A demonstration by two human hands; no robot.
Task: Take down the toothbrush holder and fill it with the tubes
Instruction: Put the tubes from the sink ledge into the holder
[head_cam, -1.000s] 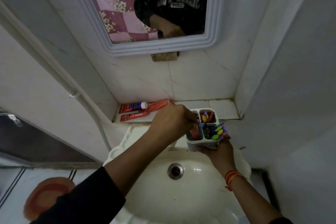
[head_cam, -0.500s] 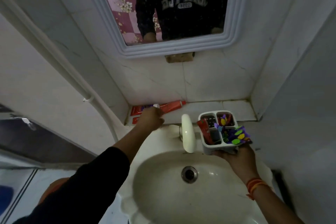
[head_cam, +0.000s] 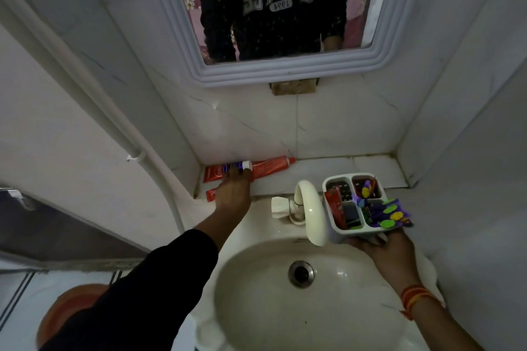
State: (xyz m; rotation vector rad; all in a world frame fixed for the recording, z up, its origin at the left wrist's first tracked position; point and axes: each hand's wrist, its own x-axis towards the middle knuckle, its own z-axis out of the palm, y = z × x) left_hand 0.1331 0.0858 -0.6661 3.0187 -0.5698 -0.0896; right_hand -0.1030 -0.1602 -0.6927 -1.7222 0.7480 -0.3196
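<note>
Right hand [head_cam: 382,245] cups toothbrush holder [head_cam: 353,205] from below, right of faucet [head_cam: 309,211], one red tube already inside. Left hand [head_cam: 233,194] lies on ledge tubes [head_cam: 256,169] left of faucet; grip closure unclear. Step: fetching next tube. Next: pinch, lift, drop into holder.

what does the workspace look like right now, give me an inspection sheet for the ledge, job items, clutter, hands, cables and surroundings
surface: pale tiled ledge behind the basin, bare on its right part
job's things: white toothbrush holder with four compartments, one red tube in its front left; red tubes lying flat on the ledge's left end
clutter: purple item with green and yellow spots sticking out of the holder
grippers: left hand on the ledge tubes, grasp unclear; right hand gripping the holder from below
cables: nothing seen
surroundings: sink, white tap, mirror frame, wall pipe
</note>
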